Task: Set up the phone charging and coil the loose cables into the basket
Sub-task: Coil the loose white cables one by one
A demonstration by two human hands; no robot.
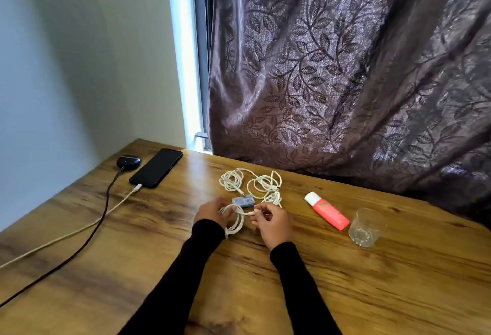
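Coiling a white cable [235, 219] just above the worktop [345, 281], I am holding the loops in the curled fingers of my left hand [211, 211] while the fingers of my right hand [271, 222] are pinching its free end. The cable looks light, limp and springy, so I judge the coil needs gripping across all loops. Two more loose cables [251, 182] are lying just behind; the phone [156, 167] is plugged in. No basket is showing.

Phone [156, 168] far left on table [345, 281], cables [252, 183] centre, glass [366, 228] right.
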